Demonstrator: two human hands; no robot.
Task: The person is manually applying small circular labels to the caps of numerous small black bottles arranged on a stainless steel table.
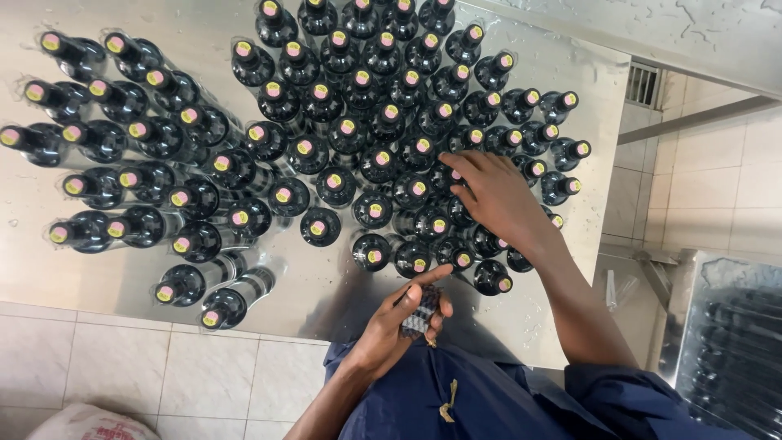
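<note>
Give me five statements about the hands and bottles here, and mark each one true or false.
1. The right hand rests on the tops of the bottles. True.
2. The left hand is empty. False: it holds a small dark bundle.
3. The bottles stand on a shiny metal table. True.
4. The bottle caps are all blue. False: they look pink and yellow.
5. The floor beside the table is tiled. True.
</note>
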